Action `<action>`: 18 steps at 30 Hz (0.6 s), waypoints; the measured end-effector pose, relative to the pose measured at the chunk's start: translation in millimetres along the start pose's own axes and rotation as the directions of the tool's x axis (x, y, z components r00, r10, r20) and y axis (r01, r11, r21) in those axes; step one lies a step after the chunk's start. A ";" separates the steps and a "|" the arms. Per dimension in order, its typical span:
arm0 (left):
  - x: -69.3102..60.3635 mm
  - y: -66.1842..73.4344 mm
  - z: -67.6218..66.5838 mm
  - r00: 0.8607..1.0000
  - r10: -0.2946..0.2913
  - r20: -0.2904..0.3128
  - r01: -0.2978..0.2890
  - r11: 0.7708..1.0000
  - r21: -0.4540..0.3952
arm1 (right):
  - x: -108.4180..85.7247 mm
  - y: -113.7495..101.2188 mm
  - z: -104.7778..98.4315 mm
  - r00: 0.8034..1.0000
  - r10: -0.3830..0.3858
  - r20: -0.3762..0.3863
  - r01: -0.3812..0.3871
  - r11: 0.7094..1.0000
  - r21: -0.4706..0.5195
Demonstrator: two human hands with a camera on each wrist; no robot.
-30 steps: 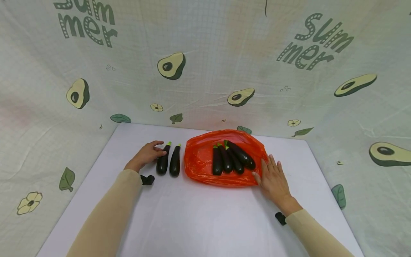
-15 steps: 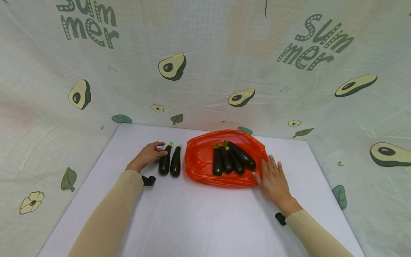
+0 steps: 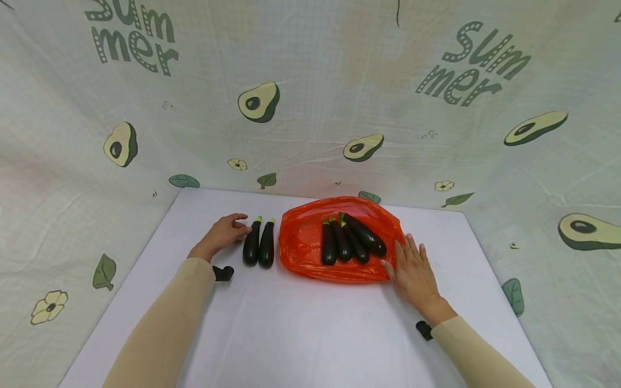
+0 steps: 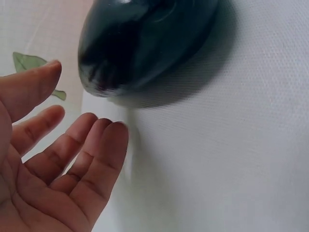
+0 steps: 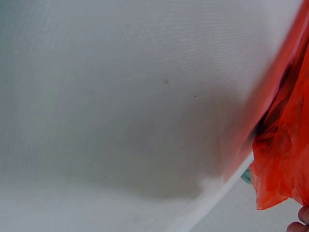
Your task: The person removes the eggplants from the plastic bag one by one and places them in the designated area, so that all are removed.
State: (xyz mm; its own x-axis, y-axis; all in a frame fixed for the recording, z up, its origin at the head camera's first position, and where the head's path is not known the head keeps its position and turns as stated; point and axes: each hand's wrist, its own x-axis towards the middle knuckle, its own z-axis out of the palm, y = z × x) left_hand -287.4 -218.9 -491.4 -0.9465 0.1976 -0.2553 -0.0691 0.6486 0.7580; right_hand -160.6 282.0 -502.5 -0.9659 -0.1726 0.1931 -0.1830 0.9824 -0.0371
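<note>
Two glossy, dark, green-tipped eggplants [image 3: 251, 246] lie on a worktop [image 3: 310, 328] just beside the left hand [image 3: 223, 234], its grip loosely wide; a red bag [image 3: 302, 242] bearing more eggplants [image 3: 328, 245] separates them from the right hand [image 3: 415, 272], its grip spread wide at the bag's edge.

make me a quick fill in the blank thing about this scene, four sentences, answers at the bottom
1. Outside the crumpled red plastic bag, ____ long, glossy dark eggplants lie on the white table.
2. In the head view, these loose eggplants lie to the ____ of the bag.
3. The person's left hand is beside the loose eggplants, while the right hand is at the edge of the red ____.
4. The pale backdrop cloth bears the printed word ____.

Missing words: two; left; bag; summer
</note>
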 end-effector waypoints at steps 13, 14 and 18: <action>-10.8 23.1 0.5 0.994 0.068 -0.084 -0.072 0.996 -0.044 | 0.9 -1.1 -1.2 1.000 -0.005 0.004 0.005 1.000 0.006; -11.6 27.3 1.0 0.993 0.072 -0.089 -0.077 0.995 -0.058 | 0.9 -1.2 -1.3 1.000 -0.005 0.003 0.005 1.000 0.007; -14.3 45.8 4.9 0.990 0.095 -0.101 -0.107 0.988 -0.112 | 0.9 -1.6 -1.4 1.000 -0.006 -0.001 0.006 1.000 0.010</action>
State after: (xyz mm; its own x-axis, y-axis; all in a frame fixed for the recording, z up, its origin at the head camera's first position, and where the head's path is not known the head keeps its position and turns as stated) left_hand -275.5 -188.4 -456.1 -0.9756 0.1836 -0.1203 -0.0029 0.5370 0.8436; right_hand -160.9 280.4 -500.9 -0.9646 -0.1786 0.1940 -0.1907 0.9806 -0.0456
